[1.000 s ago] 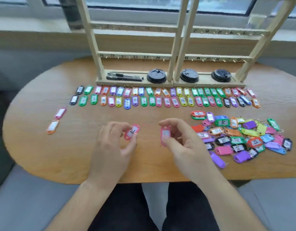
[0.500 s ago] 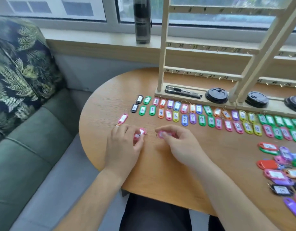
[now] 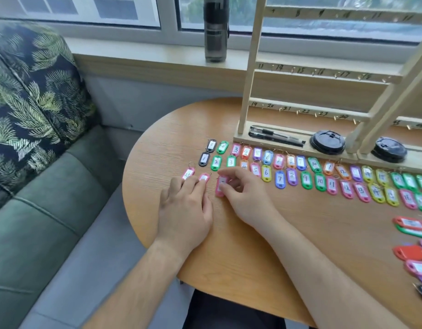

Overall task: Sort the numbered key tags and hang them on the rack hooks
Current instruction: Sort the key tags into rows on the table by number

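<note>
One tag [image 3: 220,191] is pink, the sofa [image 3: 38,233] green, the cushion [image 3: 34,103] leaf-patterned.

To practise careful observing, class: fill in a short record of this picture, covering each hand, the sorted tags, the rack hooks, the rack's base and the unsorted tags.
Left hand: flat, straight fingertips touching a pink tag on the table
Right hand: pinches a second pink tag beside it
Sorted tags: two rows before the rack, numbers rising left to right
Rack hooks: numbered; none in view holds a tag
Rack base: pens and two black lids
Unsorted tags: heap at the right edge
</note>
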